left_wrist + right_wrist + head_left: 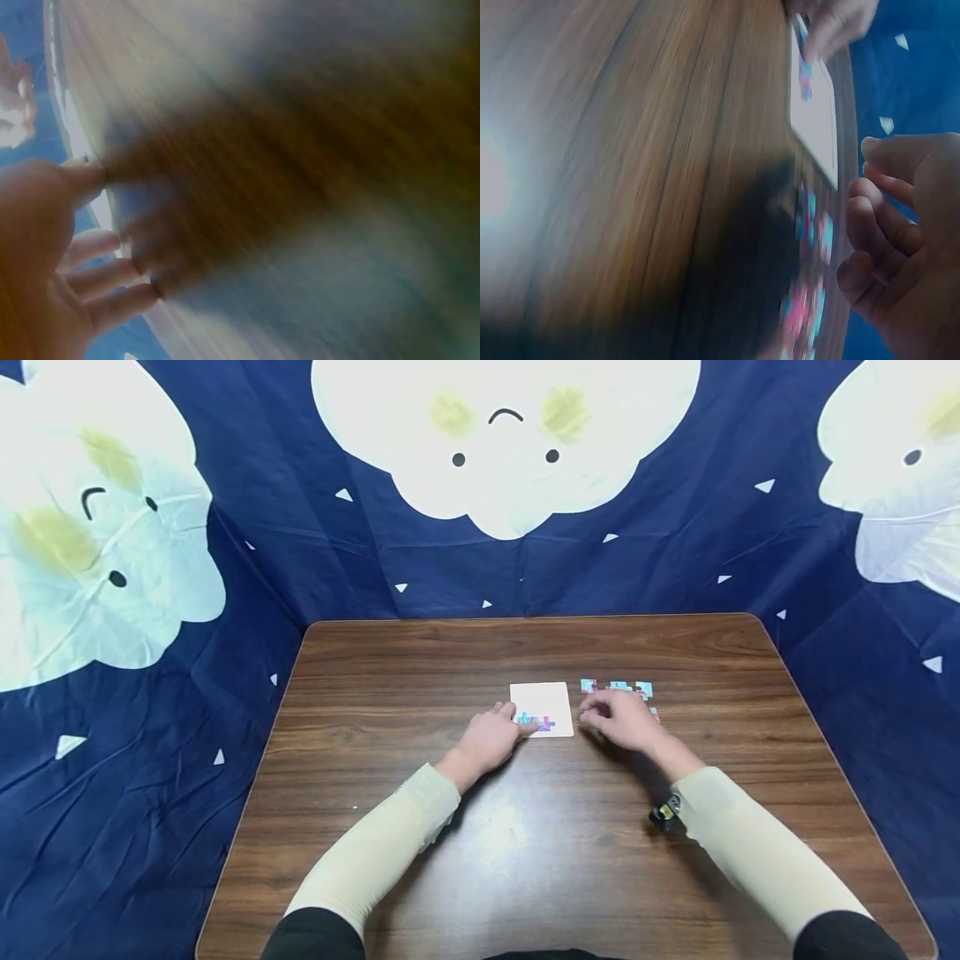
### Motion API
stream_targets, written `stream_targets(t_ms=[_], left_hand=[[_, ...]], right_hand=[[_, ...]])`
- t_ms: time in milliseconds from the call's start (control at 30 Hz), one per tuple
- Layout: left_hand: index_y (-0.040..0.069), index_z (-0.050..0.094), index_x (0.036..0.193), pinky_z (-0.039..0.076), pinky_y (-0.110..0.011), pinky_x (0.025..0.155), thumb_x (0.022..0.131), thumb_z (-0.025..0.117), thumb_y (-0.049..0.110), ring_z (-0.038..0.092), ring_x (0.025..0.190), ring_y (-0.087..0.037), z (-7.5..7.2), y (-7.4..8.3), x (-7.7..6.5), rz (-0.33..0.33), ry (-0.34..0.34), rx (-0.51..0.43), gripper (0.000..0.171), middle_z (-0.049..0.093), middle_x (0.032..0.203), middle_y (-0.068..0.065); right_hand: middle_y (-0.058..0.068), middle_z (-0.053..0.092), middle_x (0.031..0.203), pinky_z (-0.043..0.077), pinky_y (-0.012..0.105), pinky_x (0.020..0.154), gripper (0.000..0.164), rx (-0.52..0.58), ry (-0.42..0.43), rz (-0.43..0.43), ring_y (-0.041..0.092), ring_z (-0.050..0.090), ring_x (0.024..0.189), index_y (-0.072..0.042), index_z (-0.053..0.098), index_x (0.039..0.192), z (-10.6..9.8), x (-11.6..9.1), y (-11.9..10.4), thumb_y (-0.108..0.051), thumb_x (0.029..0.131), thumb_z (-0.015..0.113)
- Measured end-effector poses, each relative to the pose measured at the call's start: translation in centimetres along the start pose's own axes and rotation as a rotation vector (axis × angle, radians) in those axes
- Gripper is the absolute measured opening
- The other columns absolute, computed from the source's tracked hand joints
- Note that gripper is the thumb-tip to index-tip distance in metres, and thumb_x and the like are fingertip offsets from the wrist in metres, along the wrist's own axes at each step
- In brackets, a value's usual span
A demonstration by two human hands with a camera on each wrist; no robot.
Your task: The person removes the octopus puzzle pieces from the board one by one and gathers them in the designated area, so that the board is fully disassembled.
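Note:
A white square board lies on the table with a short strip of joined jigsaw pieces along its near edge. My left hand rests at the board's left side, with its fingertips and thumb at the strip. In the left wrist view its fingers are extended. To the right of the board, my right hand hovers over loose jigsaw pieces and partly hides them. The right wrist view shows its fingers loosely bent, with nothing visible between thumb and fingertips.
Several pink and blue pieces lie grouped beside the board, blurred in the right wrist view. The brown wooden table has a dark blue cloth with white clouds hung around it. A small dark device sits at the right wrist.

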State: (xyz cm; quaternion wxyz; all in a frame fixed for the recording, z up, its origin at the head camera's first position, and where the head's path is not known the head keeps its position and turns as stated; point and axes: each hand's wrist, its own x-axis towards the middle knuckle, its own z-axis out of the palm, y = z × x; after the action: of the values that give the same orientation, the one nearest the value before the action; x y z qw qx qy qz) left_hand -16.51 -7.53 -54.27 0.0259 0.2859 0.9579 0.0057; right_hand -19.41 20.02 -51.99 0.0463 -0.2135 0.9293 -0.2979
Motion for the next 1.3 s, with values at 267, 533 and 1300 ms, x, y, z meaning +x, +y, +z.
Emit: stream_targets(t_ms=[267, 533, 1300], left_hand=[[0.028, 0.073, 0.127, 0.062, -0.046, 0.072, 0.098, 0.068, 0.036, 0.073, 0.090, -0.029, -0.1, -0.9, -0.4, 0.007, 0.100, -0.058, 0.031, 0.066, 0.124, -0.003], [0.027, 0.072, 0.129, 0.061, -0.045, 0.075, 0.098, 0.068, 0.036, 0.072, 0.097, -0.026, 0.3, -0.8, -0.3, -0.011, 0.123, -0.072, 0.033, 0.065, 0.126, -0.002], [0.026, 0.079, 0.110, 0.060, -0.046, 0.068, 0.096, 0.069, 0.033, 0.069, 0.087, -0.029, 0.0, -0.3, -0.1, -0.031, 0.097, -0.053, 0.018, 0.063, 0.107, -0.003]], right_hand=[[-0.004, 0.068, 0.081, 0.053, 0.038, 0.074, 0.013, -0.092, -0.095, -0.043, 0.013, 0.062, 0.077, -0.013, 0.076, 0.100, 3.1, 3.0, -2.8, -0.022, 0.091, 0.076], [-0.003, 0.068, 0.083, 0.054, 0.039, 0.077, 0.017, -0.135, -0.133, -0.002, 0.015, 0.063, 0.079, -0.015, 0.077, 0.100, 4.0, 3.9, -2.8, -0.024, 0.085, 0.077], [0.001, 0.070, 0.090, 0.054, 0.041, 0.083, 0.019, -0.118, -0.117, -0.019, 0.018, 0.064, 0.086, -0.012, 0.076, 0.100, 4.5, 3.6, -3.3, -0.022, 0.084, 0.082]])
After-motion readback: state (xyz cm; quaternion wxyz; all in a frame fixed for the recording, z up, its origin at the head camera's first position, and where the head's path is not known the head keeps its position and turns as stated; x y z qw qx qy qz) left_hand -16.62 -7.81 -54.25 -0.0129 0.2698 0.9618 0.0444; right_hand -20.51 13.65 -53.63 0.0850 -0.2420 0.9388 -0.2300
